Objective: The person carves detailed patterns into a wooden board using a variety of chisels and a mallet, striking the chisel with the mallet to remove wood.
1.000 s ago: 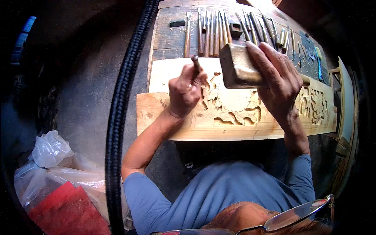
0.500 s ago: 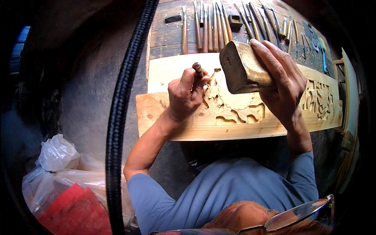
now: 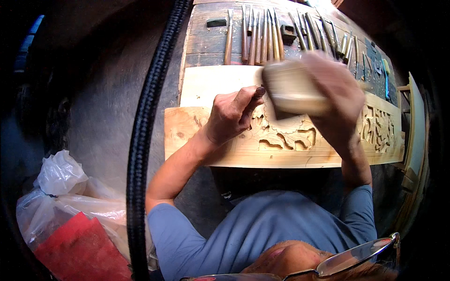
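My left hand (image 3: 228,116) is closed around a carving chisel, whose dark handle end (image 3: 259,92) pokes out above the fist and leans right. Its blade is hidden by my fingers. My right hand (image 3: 338,96), smeared by motion, grips a blocky wooden mallet (image 3: 293,91). The mallet's left face is close beside the chisel's end; whether they touch I cannot tell. Beneath both hands lies a long pale wooden board (image 3: 300,160), carved with leafy cut-outs and a scalloped round outline partly covered by the mallet.
Beyond the board, several wooden-handled chisels (image 3: 258,42) lie in a row, with a dark hollow block (image 3: 288,34) among them. A dark flat stone (image 3: 216,22) is at far left. A plastic bag (image 3: 61,175) and red sheet (image 3: 79,248) sit lower left. A black cord (image 3: 140,140) crosses the view.
The mallet has swung nearer the chisel's end and is now blurred. My left hand has shifted slightly right, and the chisel handle tilts more to the right. The whole view has shifted a little.
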A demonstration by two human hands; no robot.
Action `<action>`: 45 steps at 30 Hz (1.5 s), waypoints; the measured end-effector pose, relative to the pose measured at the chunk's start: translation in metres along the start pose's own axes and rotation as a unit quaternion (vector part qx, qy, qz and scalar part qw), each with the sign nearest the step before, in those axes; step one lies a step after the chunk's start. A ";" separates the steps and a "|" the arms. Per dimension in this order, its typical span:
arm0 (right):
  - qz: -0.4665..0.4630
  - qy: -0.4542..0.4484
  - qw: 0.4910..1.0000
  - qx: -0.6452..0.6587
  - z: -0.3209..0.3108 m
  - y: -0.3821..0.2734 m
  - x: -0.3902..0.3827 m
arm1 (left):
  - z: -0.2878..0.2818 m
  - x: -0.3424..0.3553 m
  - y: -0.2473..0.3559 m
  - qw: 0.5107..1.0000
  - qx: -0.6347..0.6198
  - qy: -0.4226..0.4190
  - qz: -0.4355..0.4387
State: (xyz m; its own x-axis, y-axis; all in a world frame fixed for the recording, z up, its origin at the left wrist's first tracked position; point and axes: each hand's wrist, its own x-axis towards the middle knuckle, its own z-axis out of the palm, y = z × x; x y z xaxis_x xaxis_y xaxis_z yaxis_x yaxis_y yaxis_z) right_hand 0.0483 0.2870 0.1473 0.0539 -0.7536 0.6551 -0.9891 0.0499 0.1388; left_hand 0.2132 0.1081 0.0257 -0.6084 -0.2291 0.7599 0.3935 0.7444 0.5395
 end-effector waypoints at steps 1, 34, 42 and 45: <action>-0.013 -0.059 0.997 -0.048 0.000 -0.010 0.009 | -0.001 -0.003 -0.001 1.000 -0.004 -0.011 -0.007; 0.100 0.193 0.972 0.089 -0.008 -0.027 -0.052 | 0.009 -0.029 -0.003 0.998 -0.055 0.029 -0.003; 0.027 0.013 0.997 -0.068 0.013 -0.037 -0.023 | 0.007 -0.035 -0.009 0.999 -0.014 -0.005 0.031; 0.010 0.029 0.995 -0.093 0.014 -0.037 -0.028 | 0.012 -0.036 -0.012 0.999 -0.028 0.005 0.025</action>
State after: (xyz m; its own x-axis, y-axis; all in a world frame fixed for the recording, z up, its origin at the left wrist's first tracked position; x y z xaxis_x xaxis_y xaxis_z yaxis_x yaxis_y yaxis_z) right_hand 0.0816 0.2973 0.1136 0.0485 -0.7122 0.7003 -0.9478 0.1885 0.2574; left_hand 0.2220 0.1152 -0.0129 -0.5795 -0.1991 0.7903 0.4615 0.7191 0.5196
